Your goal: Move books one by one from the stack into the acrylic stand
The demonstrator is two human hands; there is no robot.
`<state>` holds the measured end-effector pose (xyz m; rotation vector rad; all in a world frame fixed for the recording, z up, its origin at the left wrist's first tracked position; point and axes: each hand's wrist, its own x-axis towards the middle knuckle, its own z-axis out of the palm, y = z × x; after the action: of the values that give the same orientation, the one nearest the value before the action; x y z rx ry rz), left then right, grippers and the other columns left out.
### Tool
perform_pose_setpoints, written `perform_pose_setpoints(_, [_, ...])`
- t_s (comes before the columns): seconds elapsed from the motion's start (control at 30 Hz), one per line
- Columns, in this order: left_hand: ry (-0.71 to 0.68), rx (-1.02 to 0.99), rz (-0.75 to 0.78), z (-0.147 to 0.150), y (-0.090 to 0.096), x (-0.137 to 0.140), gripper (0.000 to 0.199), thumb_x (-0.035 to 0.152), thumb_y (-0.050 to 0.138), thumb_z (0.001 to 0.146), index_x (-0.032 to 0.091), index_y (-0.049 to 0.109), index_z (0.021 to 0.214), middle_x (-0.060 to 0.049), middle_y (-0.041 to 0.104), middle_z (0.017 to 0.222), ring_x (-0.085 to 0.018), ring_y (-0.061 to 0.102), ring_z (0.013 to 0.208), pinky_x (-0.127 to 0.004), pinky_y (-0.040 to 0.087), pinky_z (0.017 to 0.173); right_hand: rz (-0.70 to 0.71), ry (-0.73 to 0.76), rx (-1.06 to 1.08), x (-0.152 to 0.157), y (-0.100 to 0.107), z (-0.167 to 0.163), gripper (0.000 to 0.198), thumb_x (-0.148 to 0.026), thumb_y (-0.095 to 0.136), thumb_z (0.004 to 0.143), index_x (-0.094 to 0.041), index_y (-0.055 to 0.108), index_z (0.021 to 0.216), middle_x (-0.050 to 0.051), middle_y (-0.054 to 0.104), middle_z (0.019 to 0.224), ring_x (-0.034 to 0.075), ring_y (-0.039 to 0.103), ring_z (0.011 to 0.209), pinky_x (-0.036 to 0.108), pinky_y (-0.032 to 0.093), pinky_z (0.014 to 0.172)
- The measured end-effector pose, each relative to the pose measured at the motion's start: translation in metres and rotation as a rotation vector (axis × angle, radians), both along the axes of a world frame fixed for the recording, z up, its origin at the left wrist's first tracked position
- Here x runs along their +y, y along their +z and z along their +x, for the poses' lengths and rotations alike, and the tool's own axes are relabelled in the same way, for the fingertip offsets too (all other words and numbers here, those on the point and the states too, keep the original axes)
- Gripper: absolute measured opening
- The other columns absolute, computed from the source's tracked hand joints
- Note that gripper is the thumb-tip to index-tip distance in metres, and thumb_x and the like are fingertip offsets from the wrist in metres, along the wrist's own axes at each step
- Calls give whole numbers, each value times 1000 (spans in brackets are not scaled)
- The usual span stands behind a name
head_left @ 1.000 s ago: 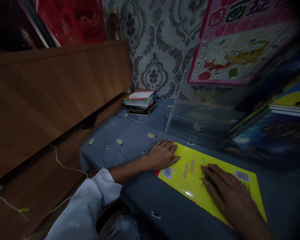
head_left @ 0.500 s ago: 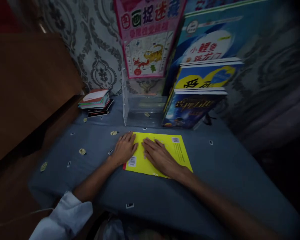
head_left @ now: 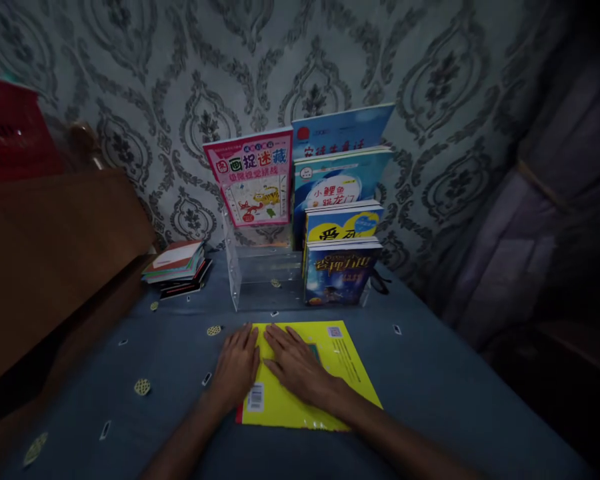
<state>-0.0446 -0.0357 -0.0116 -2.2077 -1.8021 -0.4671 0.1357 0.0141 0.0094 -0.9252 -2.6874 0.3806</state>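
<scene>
Left hand (head_left: 237,365): 1
Right hand (head_left: 299,368): 1
Yellow book (head_left: 283,403): 1
Clear rack (head_left: 267,297): 1
Front covers (head_left: 341,273) in rack: 5
Book pile (head_left: 179,265): 1

I'm on the one head cam, pretty close in, facing forward and down: yellow book (head_left: 341,360) near, patterned wall (head_left: 300,67) far.

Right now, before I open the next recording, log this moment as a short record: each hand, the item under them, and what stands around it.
left hand: palm down, fingers on the left edge of the yellow book
right hand: palm down, spread flat on the cover
yellow book: closed, lying on the blue cloth, barcode near its lower left corner
behind it: clear stand, pink book on its left, more books on its right
left of stand: stacked booklets
</scene>
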Motion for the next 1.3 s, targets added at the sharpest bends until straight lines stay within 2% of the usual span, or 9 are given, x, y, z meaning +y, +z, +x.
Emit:
perform_pose_setpoints(0.27, [15,-9,-39,0,5,-2,40,20,38,100,16,53,137,-16,58,144,-26,55,134,-46,49,106,12,-114,-25,7,-4,42,57,-43,42,102,-12,45,150,17,43,156,27,34,149,50,28,123])
perform_pose_setpoints(0.5, [16,-24,-83,-1,9,-4,43,22,35,101,16,52,140,-16,54,147,-27,54,135,-48,50,107,129,-197,43,19,-17,85,50,-36,45,100,-14,52,145,18,50,151,28,42,144,53,37,118])
perform_pose_setpoints(0.63, [18,-25,-101,-1,12,-3,43,24,35,102,15,52,141,-16,54,148,-28,54,135,-49,48,109,146,-289,77,23,-19,106,49,-34,43,99,-13,55,141,18,54,148,29,45,142,55,37,117])
perform_pose_setpoints(0.87, [-44,57,-104,-2,18,-2,44,28,33,103,11,53,138,-19,55,146,-30,52,137,-52,43,112,47,-316,186,26,-17,121,47,-30,42,98,-12,59,137,18,56,146,29,47,141,55,38,116])
perform_pose_setpoints(1.03, [-128,86,-136,1,25,5,47,37,36,104,13,50,141,-18,53,148,-30,49,140,-54,39,116,-49,-299,326,36,-17,128,46,-33,35,101,-19,58,139,11,62,142,26,54,136,52,42,114])
perform_pose_setpoints(1.17, [-205,77,-226,14,30,17,51,40,36,104,12,47,145,-18,48,152,-27,43,144,-50,37,118,-154,-319,429,41,-14,133,47,-38,33,103,-25,56,142,7,64,140,25,60,129,49,47,109])
perform_pose_setpoints(1.3, [-292,75,-277,35,31,31,51,40,34,105,13,44,148,-15,45,155,-25,38,147,-48,35,119,-220,-335,490,43,-8,136,49,-40,31,103,-21,54,143,10,62,142,24,59,129,46,48,109])
